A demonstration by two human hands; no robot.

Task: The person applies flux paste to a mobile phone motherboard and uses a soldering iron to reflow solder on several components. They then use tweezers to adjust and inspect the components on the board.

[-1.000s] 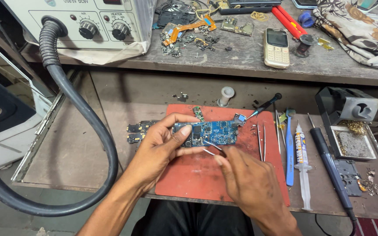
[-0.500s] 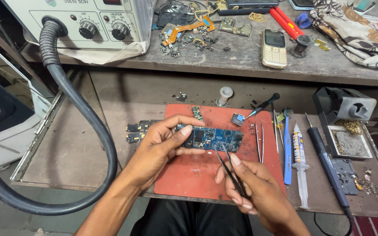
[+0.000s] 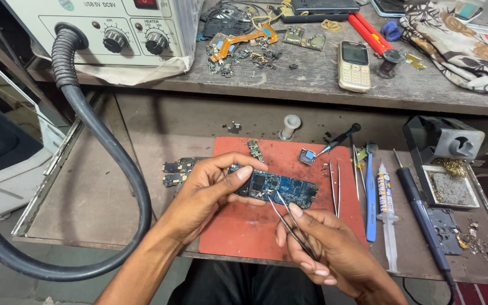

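While pinched by the left hand (image 3: 210, 189), a blue, chip-studded circuit board (image 3: 280, 189).

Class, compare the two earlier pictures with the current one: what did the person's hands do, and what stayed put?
The right hand drew back toward the body from the blue circuit board and now holds tweezers with the tips on the board. The left hand kept its grip on the board's left end. The red mat and the tools beside it did not move.

Bench items: hot-air station (image 3: 103, 34) with black hose (image 3: 108, 164); keypad phone (image 3: 353, 65); syringe (image 3: 387, 209); blue toothbrush (image 3: 371, 197); soldering iron (image 3: 422, 217); patterned cloth (image 3: 458, 45).
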